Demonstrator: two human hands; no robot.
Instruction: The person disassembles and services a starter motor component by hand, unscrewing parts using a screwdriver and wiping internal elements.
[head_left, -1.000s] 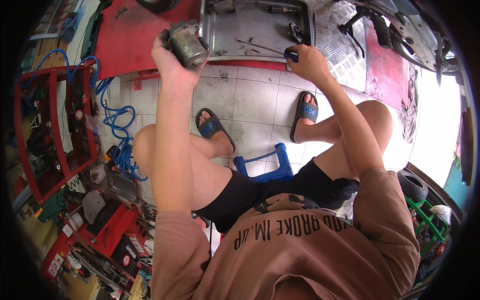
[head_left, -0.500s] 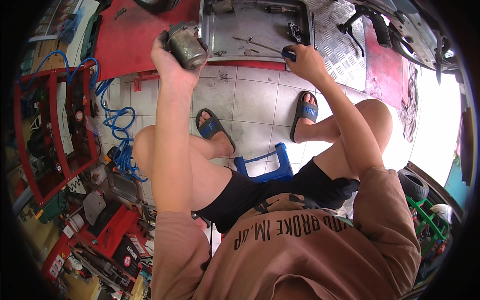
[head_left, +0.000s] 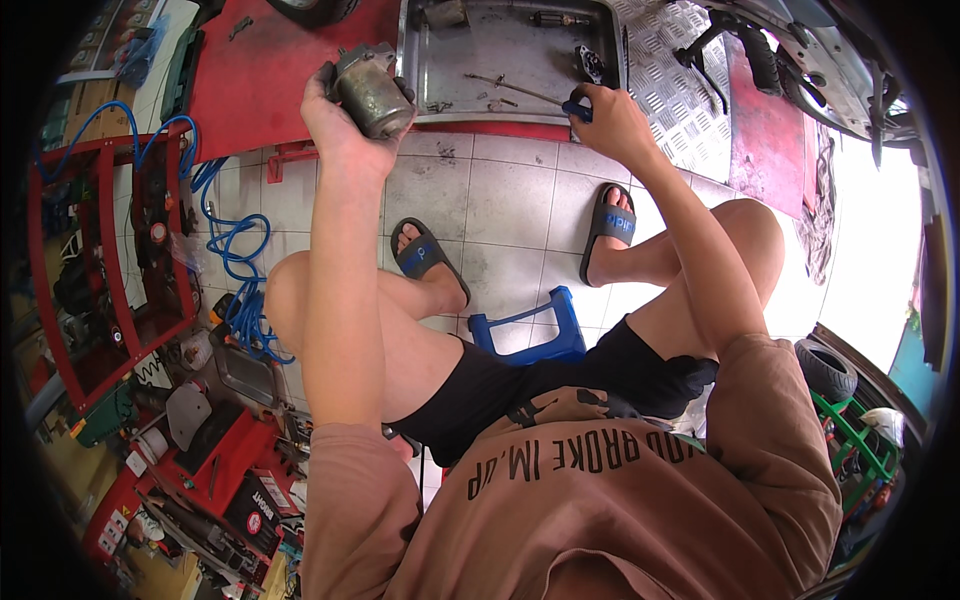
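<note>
My left hand (head_left: 345,130) is wrapped round a worn, grey-brown cylindrical metal motor (head_left: 375,95), held up at the near left corner of the metal tray (head_left: 470,117). A screwdriver (head_left: 535,94) with a blue handle and a long shaft is gripped in my right hand (head_left: 612,122); its shaft points left over the tray. Inside the tray lie small metal parts (head_left: 503,102), a round dark part (head_left: 590,63), a slim armature-like part (head_left: 560,18) and a metal cylinder (head_left: 445,12).
Left of the tray spreads a red bench surface (head_left: 250,100), and right of it a diamond-plate panel (head_left: 670,90). A motorcycle (head_left: 820,80) stands at the far right. A red metal frame (head_left: 110,270) and a coiled blue hose (head_left: 240,250) are at left. A blue stool (head_left: 535,330) is below me.
The screwdriver and my right hand have shifted only very slightly. My left hand keeps the motor in the same place.
</note>
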